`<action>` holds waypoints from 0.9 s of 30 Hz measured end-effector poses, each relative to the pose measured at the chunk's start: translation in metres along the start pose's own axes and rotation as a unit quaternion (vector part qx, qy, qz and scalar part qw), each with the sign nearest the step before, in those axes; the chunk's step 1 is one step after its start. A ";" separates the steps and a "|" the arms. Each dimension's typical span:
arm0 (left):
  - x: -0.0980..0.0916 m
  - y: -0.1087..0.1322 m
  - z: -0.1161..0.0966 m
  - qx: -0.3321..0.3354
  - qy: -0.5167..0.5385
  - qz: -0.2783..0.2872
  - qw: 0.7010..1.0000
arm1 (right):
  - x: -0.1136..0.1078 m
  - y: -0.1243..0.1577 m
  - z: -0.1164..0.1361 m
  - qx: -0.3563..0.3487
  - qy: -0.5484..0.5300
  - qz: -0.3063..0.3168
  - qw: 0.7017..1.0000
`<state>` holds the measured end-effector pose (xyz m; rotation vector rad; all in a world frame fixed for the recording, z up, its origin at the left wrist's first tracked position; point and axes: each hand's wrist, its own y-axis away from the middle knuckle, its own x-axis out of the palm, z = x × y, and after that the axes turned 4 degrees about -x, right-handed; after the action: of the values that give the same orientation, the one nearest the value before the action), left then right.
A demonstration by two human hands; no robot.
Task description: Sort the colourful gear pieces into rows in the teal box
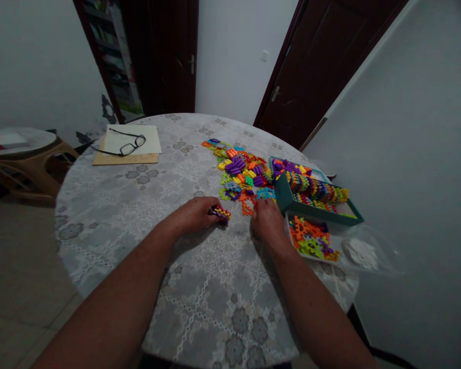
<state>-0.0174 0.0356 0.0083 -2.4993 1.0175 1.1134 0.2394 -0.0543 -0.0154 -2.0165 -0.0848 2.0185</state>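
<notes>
My left hand (198, 214) is closed on a small stack of notched plastic pieces (222, 213) in red, yellow and purple, held just above the tablecloth. To its right, my right hand (268, 220) rests at the near edge of a pile of colourful interlocking plastic pieces (236, 166). Its fingertips are beside an orange piece (248, 207) and a blue piece (267, 193). The fingers are bent and partly hidden, so I cannot see whether they grip anything.
A teal box (317, 210) of stacked pieces stands right of the pile, with a clear plastic container (292, 241) of loose pieces nearer me. White pieces lie in a transparent bag (361, 253). Glasses (127, 148) rest on paper (151, 136) at the far left of the round table (200, 302).
</notes>
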 end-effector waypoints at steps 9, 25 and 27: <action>0.003 -0.001 0.000 0.007 0.001 -0.005 1.000 | -0.002 -0.003 -0.001 0.015 -0.022 0.014 1.000; 0.004 -0.001 0.003 0.006 -0.004 -0.007 1.000 | 0.001 -0.007 -0.001 -0.013 -0.250 -0.051 0.967; 0.004 0.000 0.003 0.004 0.001 -0.010 1.000 | -0.002 -0.008 0.001 -0.016 -0.362 -0.055 0.930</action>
<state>-0.0173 0.0354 0.0031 -2.4984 0.9932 1.0989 0.2397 -0.0468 -0.0110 -1.1421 -0.3702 2.5748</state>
